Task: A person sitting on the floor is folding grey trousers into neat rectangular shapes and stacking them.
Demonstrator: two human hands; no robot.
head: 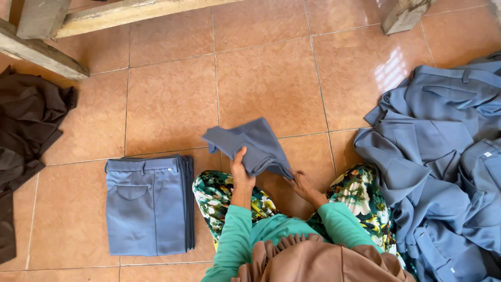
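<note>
Blue-grey cloth filled the middle of the view: a folded garment [254, 146] was held up just above the person's lap, over the tiled floor [261, 78]. The left hand [241, 175] was closed on its lower edge from below, thumb and fingers pinching the fabric, while the right hand [301, 184] gripped the garment's lower right corner, its fingers partly hidden under the cloth. Both arms wore green sleeves [334, 222], and the person sat on the floor with knees apart in flower-patterned trousers [219, 196]. To the person's left, near the knee but apart from it, lay a neat stack of folded blue trousers [148, 206], waistband and back pocket facing up. To the right, a loose heap of the same blue-grey garments [443, 156] lay spread out, touching the person's right leg. A dark brown cloth [23, 136] lay crumpled at the far left edge. Rough wooden beams [44, 52] crossed the upper left corner, and another wooden post [404, 15] stood at the upper right.
</note>
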